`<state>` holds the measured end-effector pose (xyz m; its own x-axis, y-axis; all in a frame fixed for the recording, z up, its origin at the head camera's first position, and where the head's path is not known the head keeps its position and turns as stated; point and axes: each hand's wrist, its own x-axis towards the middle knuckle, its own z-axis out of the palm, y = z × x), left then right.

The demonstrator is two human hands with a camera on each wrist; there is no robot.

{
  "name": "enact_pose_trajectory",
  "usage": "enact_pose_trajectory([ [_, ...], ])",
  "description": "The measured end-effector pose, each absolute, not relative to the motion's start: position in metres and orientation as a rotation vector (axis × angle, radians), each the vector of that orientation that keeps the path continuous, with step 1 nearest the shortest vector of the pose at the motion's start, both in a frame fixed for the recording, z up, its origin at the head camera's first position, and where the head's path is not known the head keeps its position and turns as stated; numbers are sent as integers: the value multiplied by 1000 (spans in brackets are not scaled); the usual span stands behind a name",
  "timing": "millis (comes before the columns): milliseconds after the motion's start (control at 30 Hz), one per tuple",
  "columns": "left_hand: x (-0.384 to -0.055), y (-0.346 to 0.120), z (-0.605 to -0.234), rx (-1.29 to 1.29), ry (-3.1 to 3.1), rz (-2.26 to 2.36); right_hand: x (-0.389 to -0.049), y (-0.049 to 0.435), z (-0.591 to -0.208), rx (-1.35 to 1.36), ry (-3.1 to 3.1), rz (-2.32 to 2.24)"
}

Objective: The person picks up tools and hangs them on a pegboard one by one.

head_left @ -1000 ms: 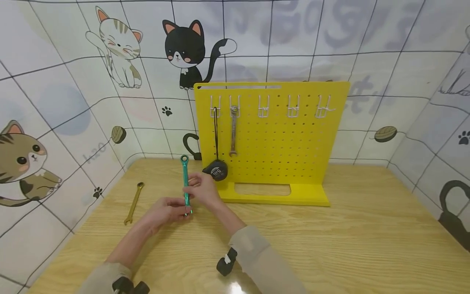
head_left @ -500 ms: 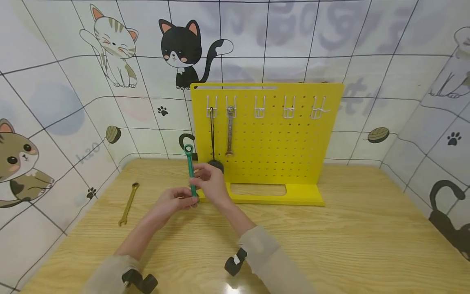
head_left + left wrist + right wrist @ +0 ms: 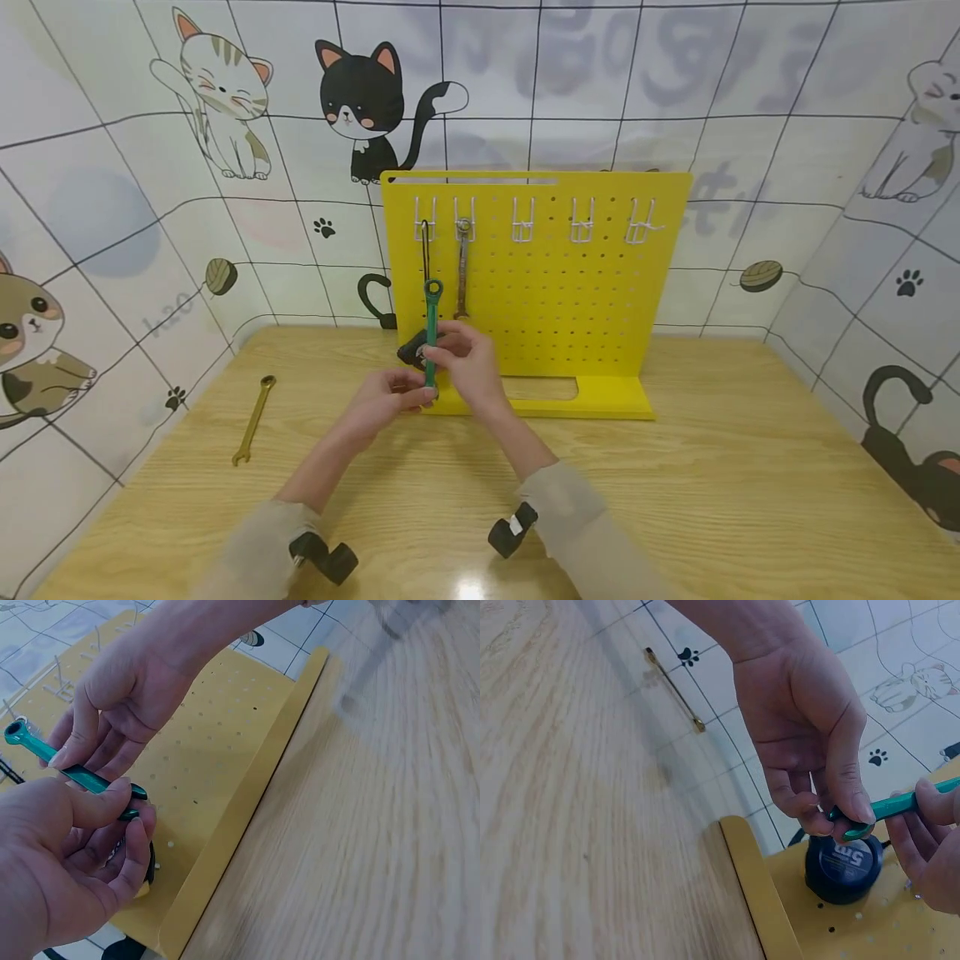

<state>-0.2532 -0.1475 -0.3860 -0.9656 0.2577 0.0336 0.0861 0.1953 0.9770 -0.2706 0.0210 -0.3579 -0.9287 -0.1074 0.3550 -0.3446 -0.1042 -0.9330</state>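
Note:
A green combination wrench point(image 3: 432, 321) stands upright in front of the yellow pegboard point(image 3: 555, 317), its ring end on top. My left hand point(image 3: 381, 402) pinches it by the open-end jaw at the bottom, as the left wrist view also shows on the wrench point(image 3: 88, 778). Higher up the shank, my right hand point(image 3: 471, 367) grips it between thumb and fingers. Behind the wrench a black tape measure point(image 3: 844, 868) hangs by its cord from the leftmost hook. A silver wrench point(image 3: 462, 271) hangs from the second hook, its lower end close behind my right fingers.
On the table point(image 3: 712, 483) at the left lies a gold combination wrench point(image 3: 254, 419). Three white hooks to the right, including the middle hook point(image 3: 522, 221), carry nothing. The pegboard's base point(image 3: 615, 400) rests on the table, with a cat-patterned wall point(image 3: 300, 167) behind.
Both hands have moved right and upward with the green wrench, from beside the pegboard to in front of its left part. The wrench now overlaps the tape measure and its cord.

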Motion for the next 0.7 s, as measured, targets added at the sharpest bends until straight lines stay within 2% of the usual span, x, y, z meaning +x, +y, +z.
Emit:
enact_pose_trajectory([
  [267,-259,-118,-377,342,2358,1873,-274,46,-352,425,-1957,2134],
  [700,-268,-87,-364,498,2300,1938,-279,78,-334,455,-1946,2038],
])
